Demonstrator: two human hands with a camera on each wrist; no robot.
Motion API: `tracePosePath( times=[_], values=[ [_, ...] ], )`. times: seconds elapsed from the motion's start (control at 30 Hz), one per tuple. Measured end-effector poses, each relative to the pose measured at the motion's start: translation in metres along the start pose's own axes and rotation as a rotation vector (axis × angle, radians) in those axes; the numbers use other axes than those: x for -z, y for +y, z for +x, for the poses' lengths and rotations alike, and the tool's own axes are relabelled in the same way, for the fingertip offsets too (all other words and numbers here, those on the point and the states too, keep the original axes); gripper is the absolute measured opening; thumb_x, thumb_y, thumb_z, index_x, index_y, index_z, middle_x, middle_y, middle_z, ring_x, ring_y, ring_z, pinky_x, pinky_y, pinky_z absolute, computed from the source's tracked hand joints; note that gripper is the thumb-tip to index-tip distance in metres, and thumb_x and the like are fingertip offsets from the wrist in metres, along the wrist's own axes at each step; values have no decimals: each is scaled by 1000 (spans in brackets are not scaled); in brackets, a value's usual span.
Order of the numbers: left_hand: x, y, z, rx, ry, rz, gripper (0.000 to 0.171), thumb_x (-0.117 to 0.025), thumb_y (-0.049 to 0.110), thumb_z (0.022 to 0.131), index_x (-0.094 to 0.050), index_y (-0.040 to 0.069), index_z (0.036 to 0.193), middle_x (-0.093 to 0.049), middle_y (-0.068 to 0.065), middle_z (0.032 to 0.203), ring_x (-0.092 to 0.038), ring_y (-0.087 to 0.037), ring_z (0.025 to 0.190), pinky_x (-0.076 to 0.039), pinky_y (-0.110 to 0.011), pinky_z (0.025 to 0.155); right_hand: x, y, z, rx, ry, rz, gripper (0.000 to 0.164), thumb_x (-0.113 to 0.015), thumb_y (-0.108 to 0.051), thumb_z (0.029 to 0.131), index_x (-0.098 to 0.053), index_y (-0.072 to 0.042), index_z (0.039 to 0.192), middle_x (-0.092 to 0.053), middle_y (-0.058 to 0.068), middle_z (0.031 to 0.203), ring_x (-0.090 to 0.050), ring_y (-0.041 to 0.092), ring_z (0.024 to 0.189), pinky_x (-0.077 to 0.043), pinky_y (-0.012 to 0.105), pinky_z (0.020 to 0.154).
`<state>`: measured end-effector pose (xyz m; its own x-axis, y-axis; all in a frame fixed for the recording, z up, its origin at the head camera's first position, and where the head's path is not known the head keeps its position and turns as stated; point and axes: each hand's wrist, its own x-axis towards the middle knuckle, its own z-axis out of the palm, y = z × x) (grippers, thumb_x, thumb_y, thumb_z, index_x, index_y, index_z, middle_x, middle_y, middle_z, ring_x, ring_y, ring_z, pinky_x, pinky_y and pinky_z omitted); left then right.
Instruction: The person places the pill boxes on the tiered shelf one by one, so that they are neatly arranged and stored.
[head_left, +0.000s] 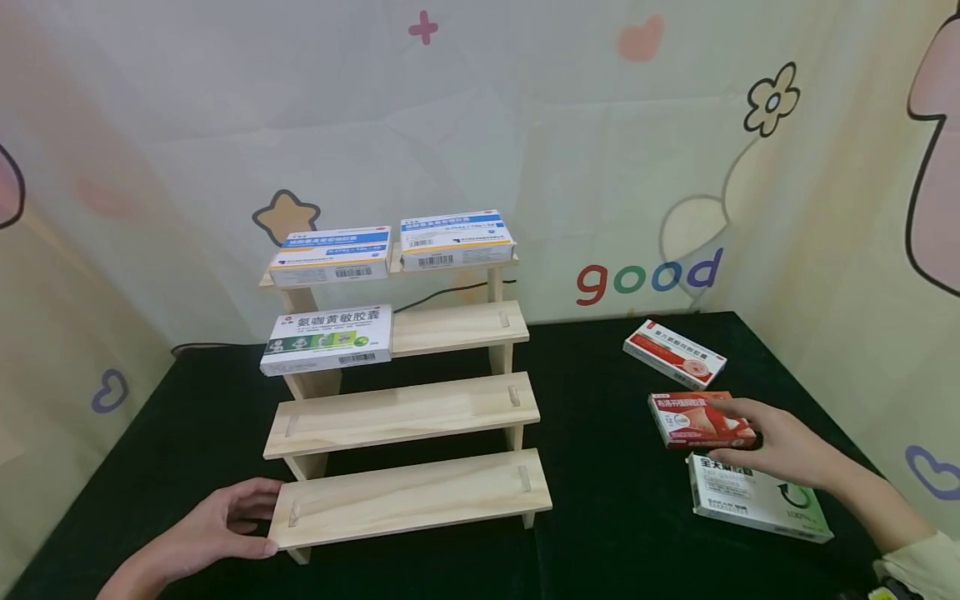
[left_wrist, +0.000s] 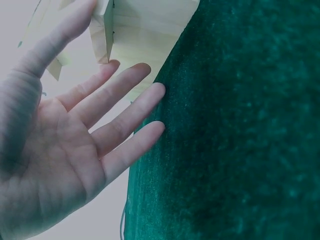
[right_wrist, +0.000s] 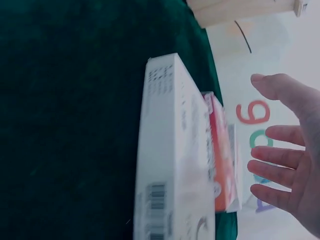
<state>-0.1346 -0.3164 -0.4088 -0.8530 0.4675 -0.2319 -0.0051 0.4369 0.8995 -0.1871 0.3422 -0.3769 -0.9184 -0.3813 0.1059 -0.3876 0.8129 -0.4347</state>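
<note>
A stepped wooden rack (head_left: 408,500) stands left of centre. My left hand (head_left: 217,533) is at the left end of its lowest step; in the left wrist view the left hand (left_wrist: 75,135) has its fingers spread and nearly straight, the thumb near the rack. My right hand (head_left: 783,442) hovers with loose fingers over a red medicine box (head_left: 693,417) and a white-green medicine box (head_left: 750,496). The right wrist view shows the right hand (right_wrist: 295,155) apart from the boxes, holding nothing. A smaller white-red medicine box (head_left: 675,354) lies behind.
Two blue-white medicine boxes (head_left: 333,254) (head_left: 456,239) lie on the top step, and a white-green capsule box (head_left: 327,340) on the step below, at its left. Dark green cloth (head_left: 592,467) covers the table. A printed curtain (head_left: 570,167) hangs behind, with a thin black cable (head_left: 450,290).
</note>
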Motion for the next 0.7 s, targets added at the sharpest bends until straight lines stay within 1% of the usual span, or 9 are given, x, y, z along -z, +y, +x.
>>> tracePosePath(
  times=[0.1,0.23,0.33,0.47,0.6,0.7],
  values=[
    [0,0,0,-10,-6,-8,57,-62,9,84,-33,-16,126,-46,-31,121,-53,-32,102,-49,-43,80,-2,8,-6,-1,-4,-10,63,-72,-31,75,-48,4,123,-50,28,119,-48,42,103,-45,57,76],
    [0,1,0,-17,-7,-3,57,-62,9,84,-33,-16,126,-45,-33,121,-53,-33,102,-50,-40,80,-4,14,-13,-20,-13,-17,65,-72,-31,75,-48,4,123,-50,28,118,-48,43,103,-44,57,77],
    [1,1,0,-8,-3,10,57,-62,10,84,-33,-15,126,-46,-32,121,-53,-33,102,-49,-41,80,-5,18,-20,-43,-27,-20,66,-72,-32,74,-48,4,124,-53,26,115,-49,41,102,-44,57,77],
    [2,0,0,1,1,16,57,-62,11,84,-34,-15,126,-47,-30,121,-53,-34,102,-49,-42,81,-8,23,-27,-52,-27,-11,64,-72,-31,74,-49,4,123,-55,22,113,-51,38,100,-45,56,77],
    [1,0,0,6,5,12,56,-62,11,84,-34,-14,126,-47,-30,121,-53,-34,103,-49,-42,81,-11,27,-35,-61,-19,-26,64,-73,-33,73,-50,2,122,-54,23,116,-51,38,100,-46,55,76],
    [0,0,-1,7,8,7,57,-62,11,84,-34,-14,127,-47,-30,121,-53,-34,103,-49,-43,81,-12,31,-40,-66,-8,-35,66,-73,-33,72,-50,2,123,-53,24,117,-51,38,99,-46,55,76]
  ],
)
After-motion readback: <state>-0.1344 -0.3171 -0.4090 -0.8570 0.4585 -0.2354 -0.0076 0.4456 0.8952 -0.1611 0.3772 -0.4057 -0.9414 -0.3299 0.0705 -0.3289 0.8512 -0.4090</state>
